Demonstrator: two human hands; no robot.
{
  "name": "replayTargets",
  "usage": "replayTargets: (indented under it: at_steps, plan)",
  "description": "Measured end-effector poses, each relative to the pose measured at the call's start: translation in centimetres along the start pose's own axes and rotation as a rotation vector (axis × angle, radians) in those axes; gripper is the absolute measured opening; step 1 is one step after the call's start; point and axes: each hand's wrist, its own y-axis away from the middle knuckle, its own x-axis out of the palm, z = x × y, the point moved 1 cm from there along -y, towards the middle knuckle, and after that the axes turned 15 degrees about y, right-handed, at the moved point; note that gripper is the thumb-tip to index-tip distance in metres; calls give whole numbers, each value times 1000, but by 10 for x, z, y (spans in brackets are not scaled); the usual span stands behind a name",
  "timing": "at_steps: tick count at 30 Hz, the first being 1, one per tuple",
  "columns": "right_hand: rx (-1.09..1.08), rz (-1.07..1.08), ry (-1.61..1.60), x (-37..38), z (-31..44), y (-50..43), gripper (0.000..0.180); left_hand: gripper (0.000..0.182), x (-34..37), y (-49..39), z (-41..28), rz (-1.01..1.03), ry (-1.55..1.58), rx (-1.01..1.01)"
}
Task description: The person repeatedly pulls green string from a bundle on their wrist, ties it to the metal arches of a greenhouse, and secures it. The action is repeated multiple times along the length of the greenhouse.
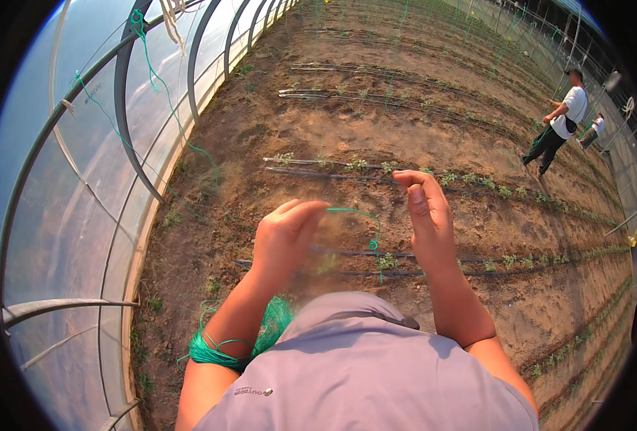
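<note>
Between the fingertips of my left hand [291,231] is the end of a thin green twine [364,211]. From there the twine runs right, then bends down through a small knot [373,245] and hangs free. My right hand [430,226] is raised on the far side of it, thumb and fingers apart, with nothing seen in it. A loose bundle of the same green twine [216,353] is wound around my left forearm near the elbow. Part of that bundle is hidden behind the arm and my shirt.
Rows of young plants [447,179] grow along black drip lines [345,250] in bare soil. On the left stands a plastic film wall [70,215] with metal hoops [121,108], green twine tied to them. Two other people stand at the right, the nearer person [563,118] in a white shirt.
</note>
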Motion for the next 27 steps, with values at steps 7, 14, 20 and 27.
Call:
replayTargets:
  at_steps: [7,14,20,27]
  plan:
    - [385,638,-509,50,11,0,27,16,2,-12,11,-119,431,-278]
    - [-240,423,173,56,-4,4,38,18,17,-12,35,91,1021,-446]
    - [-356,347,346,38,35,-17,51,11,16,-37,7,100,1061,-453]
    - [-410,-71,314,-27,143,-77,23,19,7,-103,-98,-15,769,45]
